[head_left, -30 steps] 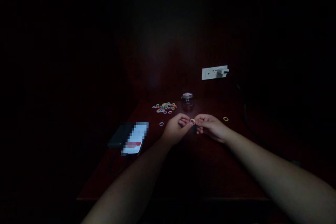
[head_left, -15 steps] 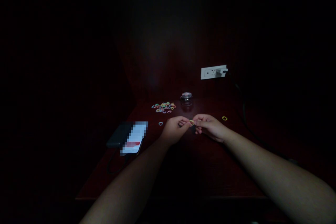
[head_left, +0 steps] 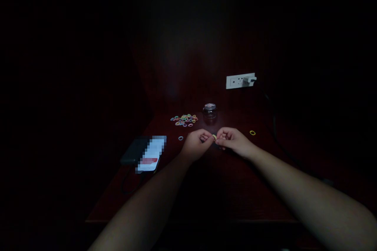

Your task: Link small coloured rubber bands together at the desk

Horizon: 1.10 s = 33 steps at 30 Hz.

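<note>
Between my fingertips, over the dark red table, is a small yellow elastic hair band. My left hand pinches its left side with thumb and forefinger. From the right, my right hand pinches the same band, its other fingers curled. The fingers cover much of the band. A heap of small coloured hair bands lies beyond my left hand. One pale blue band rests alone just left of that hand. To the right of my right hand lies another yellow band.
A clear lidded jar stands at the back. A lit phone lies against a dark flat box on the left, with a cable below. On the wall, a white socket holds a plug, its dark cable running down the right side.
The right fingers have shifted slightly left and curled closer to the left fingertips. The yellow band between them has turned and shows less of its loop. Everything else stays in place.
</note>
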Motion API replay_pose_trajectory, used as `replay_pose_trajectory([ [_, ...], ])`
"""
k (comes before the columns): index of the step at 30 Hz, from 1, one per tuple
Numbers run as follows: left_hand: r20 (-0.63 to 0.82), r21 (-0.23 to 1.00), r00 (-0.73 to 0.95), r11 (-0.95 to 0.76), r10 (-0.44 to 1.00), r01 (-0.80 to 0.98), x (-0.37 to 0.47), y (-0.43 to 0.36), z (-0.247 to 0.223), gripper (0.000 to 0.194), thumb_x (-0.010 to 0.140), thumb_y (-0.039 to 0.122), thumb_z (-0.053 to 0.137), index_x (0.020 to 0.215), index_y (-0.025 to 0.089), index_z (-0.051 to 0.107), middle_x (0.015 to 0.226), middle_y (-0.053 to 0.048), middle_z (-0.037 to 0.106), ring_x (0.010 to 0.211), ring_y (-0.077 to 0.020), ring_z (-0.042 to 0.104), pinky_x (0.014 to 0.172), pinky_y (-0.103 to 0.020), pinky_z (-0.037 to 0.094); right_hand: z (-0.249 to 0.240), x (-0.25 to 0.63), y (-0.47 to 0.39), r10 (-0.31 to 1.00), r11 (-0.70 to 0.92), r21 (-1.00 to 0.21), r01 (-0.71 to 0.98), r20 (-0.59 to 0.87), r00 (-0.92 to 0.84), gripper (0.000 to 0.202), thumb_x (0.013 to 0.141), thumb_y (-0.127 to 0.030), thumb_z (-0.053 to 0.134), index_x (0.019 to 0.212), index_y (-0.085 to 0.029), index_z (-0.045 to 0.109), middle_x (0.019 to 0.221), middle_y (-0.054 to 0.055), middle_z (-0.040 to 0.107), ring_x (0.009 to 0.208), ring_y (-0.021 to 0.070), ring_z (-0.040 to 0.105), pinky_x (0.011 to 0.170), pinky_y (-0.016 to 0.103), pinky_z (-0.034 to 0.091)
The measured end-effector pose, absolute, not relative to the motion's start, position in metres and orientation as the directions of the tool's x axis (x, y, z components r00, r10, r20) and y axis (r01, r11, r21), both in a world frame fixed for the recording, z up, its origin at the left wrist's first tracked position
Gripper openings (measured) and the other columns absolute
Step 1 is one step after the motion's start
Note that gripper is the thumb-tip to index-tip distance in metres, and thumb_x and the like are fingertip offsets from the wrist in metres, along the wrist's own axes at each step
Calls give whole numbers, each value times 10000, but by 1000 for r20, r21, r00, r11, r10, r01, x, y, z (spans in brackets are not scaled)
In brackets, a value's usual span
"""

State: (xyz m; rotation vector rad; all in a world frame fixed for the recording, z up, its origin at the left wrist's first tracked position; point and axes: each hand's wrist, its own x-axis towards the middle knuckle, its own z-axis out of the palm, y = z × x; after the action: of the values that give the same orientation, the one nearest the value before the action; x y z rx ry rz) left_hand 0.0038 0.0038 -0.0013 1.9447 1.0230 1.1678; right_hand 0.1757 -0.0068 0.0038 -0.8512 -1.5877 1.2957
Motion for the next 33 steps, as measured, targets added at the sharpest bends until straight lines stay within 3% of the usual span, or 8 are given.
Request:
replay_pose_trajectory([
  [13, 353, 862, 378, -454, 856, 224, 4, 1, 0, 194, 749, 304, 614, 796, 116, 634, 735, -56, 675, 640, -113, 599, 587, -215, 459, 2, 177, -5, 904, 272, -962, 27, 246, -349, 299, 685, -416, 684, 715, -145, 563, 563, -25, 550, 471, 73, 456, 465, 211, 321],
  [22, 373, 848, 408, -485, 833, 214, 3, 2, -3, 199, 773, 312, 599, 815, 124, 645, 798, -69, 694, 699, -125, 625, 631, -225, 480, 1, 178, -3, 911, 355, -929, 108, 317, -265, 273, 672, -372, 707, 706, -157, 543, 546, -33, 512, 475, 75, 413, 455, 207, 284],
  [33, 360, 858, 375, -461, 855, 228, 4, 3, -1, 188, 769, 283, 593, 813, 108, 645, 784, -77, 692, 683, -123, 623, 625, -222, 483, 2, 179, -5, 864, 476, -851, 224, 403, -303, 217, 736, -352, 643, 734, -141, 590, 593, -18, 497, 531, 85, 391, 496, 219, 298],
])
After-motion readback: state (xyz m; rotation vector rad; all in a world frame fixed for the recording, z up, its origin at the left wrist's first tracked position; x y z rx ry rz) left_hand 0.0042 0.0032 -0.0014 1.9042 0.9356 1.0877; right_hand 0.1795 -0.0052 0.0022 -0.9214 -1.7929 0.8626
